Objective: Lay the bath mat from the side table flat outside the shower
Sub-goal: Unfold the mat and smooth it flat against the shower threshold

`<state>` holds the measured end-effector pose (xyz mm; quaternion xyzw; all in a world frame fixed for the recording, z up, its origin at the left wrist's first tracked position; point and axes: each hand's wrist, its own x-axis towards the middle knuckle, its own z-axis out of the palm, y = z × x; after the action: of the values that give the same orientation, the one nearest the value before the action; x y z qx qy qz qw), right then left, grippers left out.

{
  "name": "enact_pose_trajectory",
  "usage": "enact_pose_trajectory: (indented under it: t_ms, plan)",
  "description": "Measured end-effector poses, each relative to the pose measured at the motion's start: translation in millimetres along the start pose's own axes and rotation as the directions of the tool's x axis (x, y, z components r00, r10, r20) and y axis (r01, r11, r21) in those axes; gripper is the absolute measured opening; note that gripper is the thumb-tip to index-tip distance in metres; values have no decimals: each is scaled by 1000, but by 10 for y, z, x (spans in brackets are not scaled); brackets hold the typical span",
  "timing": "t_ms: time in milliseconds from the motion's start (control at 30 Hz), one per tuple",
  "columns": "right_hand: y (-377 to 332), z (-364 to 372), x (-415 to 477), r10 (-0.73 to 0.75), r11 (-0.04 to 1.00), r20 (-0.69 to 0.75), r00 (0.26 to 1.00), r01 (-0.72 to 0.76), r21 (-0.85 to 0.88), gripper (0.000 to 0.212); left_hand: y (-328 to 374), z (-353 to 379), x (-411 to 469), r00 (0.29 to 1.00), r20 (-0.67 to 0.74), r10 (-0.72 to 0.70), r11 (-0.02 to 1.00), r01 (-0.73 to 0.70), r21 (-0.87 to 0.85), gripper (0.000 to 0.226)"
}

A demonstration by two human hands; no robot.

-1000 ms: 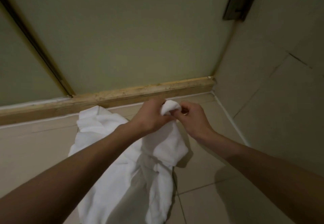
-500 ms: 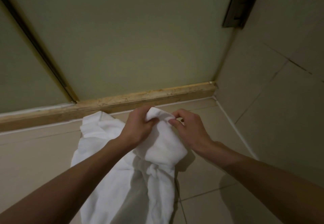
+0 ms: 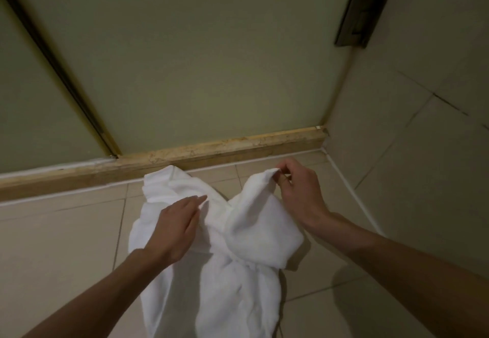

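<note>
A white bath mat (image 3: 238,271) lies crumpled and bunched on the beige floor tiles just in front of the shower's stone threshold (image 3: 225,147). My right hand (image 3: 299,192) pinches one corner of the mat and holds it lifted toward the right. My left hand (image 3: 174,226) rests on the mat's left part with its fingers straight. The far left corner of the mat touches the threshold.
Frosted glass shower panels (image 3: 198,59) rise behind the threshold, with a dark door seam (image 3: 66,72) at the left. A tiled wall (image 3: 423,152) closes the right side, with a dark hinge plate (image 3: 360,21) at the corner.
Both hands held the same bunched corner together; now my left hand has let go and moved left onto the mat, while my right hand pulled the corner to the right.
</note>
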<state>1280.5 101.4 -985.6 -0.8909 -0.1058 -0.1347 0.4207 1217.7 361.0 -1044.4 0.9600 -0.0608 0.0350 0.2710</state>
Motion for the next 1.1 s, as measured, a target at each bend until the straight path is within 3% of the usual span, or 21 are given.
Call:
enact_pose_trajectory:
  t_ms: [67,133,433,533,667,733,833,933,1100]
  plan:
    - [13,8,4,18,1000,1,1000,-18,-2,15,-112,60,24,993,115,40,977,-64,205,53]
    - [24,9,15,37,999,-1,999,-37,4,18,-183,120,65,981,193,-10,951,-51,307,67]
    - [99,25,5,92,995,-4,996,-92,25,19,-249,201,243,989,143,-43,877,-32,480,49]
    - [133,26,4,140,990,-39,989,-139,38,18,-276,157,219,997,66,-27,908,-3,420,32]
    - [168,25,15,199,980,-98,975,-195,47,18,-382,102,161,997,50,-51,922,28,386,27]
    - [167,42,17,214,977,-105,971,-210,48,18,-463,73,135,987,-14,-158,904,151,401,29]
    - [149,80,26,210,977,-79,974,-207,42,17,-608,9,106,897,-98,-432,804,432,408,42]
    - [135,101,50,205,978,-72,976,-202,47,15,-700,-54,111,827,-90,-555,796,559,232,46]
    - [143,126,72,230,973,-83,970,-229,16,12,-709,-115,108,828,-174,-533,840,543,8,32]
